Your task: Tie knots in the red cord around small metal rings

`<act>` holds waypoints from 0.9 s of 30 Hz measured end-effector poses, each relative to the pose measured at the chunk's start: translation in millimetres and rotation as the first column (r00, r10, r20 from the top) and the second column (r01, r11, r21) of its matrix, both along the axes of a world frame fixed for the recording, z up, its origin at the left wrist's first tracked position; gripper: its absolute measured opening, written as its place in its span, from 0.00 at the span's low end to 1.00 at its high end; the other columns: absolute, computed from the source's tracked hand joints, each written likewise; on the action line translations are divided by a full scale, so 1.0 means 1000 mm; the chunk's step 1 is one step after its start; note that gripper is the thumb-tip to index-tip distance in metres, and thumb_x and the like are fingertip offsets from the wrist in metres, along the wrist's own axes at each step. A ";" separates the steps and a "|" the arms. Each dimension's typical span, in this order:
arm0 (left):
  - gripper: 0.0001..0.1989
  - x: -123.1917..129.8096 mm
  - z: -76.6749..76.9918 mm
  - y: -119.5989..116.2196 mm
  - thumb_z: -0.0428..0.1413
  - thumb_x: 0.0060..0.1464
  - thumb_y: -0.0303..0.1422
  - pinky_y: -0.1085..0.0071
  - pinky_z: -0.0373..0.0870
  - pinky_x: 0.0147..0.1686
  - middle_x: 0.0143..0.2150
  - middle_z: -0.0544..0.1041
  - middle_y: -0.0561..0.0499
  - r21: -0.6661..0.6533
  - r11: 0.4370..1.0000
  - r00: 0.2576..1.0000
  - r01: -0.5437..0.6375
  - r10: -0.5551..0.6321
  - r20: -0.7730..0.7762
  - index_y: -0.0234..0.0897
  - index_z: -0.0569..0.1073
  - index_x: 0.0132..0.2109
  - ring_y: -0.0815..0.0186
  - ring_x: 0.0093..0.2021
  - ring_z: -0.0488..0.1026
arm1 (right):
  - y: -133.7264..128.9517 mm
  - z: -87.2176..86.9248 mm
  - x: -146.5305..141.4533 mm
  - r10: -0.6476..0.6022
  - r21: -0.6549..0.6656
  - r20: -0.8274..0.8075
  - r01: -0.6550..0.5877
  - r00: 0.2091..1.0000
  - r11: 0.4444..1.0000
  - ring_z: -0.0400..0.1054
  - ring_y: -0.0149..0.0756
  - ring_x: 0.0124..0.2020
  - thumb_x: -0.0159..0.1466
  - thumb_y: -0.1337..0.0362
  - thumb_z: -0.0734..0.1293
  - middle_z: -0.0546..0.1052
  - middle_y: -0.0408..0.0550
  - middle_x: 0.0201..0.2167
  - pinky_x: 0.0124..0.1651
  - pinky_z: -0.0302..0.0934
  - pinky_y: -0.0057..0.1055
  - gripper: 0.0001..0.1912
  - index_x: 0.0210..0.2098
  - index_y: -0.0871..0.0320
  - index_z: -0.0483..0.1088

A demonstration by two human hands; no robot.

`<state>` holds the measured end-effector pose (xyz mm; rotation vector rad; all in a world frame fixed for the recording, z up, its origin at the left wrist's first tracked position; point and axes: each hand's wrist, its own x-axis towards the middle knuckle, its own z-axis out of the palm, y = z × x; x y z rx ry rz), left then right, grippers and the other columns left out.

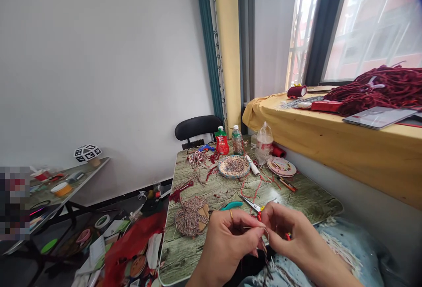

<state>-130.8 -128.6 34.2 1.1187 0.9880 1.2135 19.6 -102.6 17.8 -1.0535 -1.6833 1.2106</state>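
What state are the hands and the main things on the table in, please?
Left hand: fingers pinched on a thin strand
Right hand: curled beside the strand, exact hold unclear
Red container: upright, capped
Clear bottle: upright, capped
Plastic bag: gathered at the top
Woven tray: holding small scraps
Patterned yarn: wound into a bundle
Scissors: lying down, handles partly hidden

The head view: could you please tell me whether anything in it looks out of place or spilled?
The floor left of the table stands out: crumpled red material lies there among jumbled papers, which looks disorderly. On the table, tangled yarn lies loose, perhaps just work scraps. I see no clear spill.
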 end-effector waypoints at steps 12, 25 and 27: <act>0.01 0.001 0.002 0.000 0.61 0.38 0.26 0.81 0.64 0.16 0.16 0.73 0.54 -0.039 0.999 1.000 0.018 -0.017 0.026 0.31 0.77 0.24 0.75 0.15 0.67 | 0.004 -0.006 0.002 -0.038 0.177 0.409 -0.039 0.912 0.983 0.67 0.31 0.24 0.58 0.66 0.58 0.73 0.42 0.22 0.26 0.59 0.24 0.07 0.27 0.57 0.65; 0.02 -0.003 0.004 -0.002 0.61 0.39 0.26 0.82 0.62 0.16 0.16 0.72 0.54 -0.034 0.999 0.998 0.034 -0.032 0.045 0.32 0.76 0.23 0.75 0.16 0.68 | 0.017 -0.005 0.048 0.129 -0.081 0.345 -0.107 0.930 0.991 0.69 0.33 0.25 0.56 0.70 0.56 0.71 0.40 0.20 0.28 0.62 0.26 0.21 0.49 0.55 0.66; 0.02 -0.002 0.006 -0.003 0.62 0.39 0.27 0.81 0.63 0.17 0.17 0.73 0.54 -0.013 1.000 0.999 0.020 -0.019 0.033 0.32 0.77 0.24 0.74 0.16 0.68 | 0.001 0.011 0.031 0.320 -0.271 -0.065 -0.325 0.945 0.906 0.68 0.31 0.23 0.58 0.68 0.56 0.71 0.40 0.21 0.23 0.60 0.24 0.22 0.52 0.55 0.63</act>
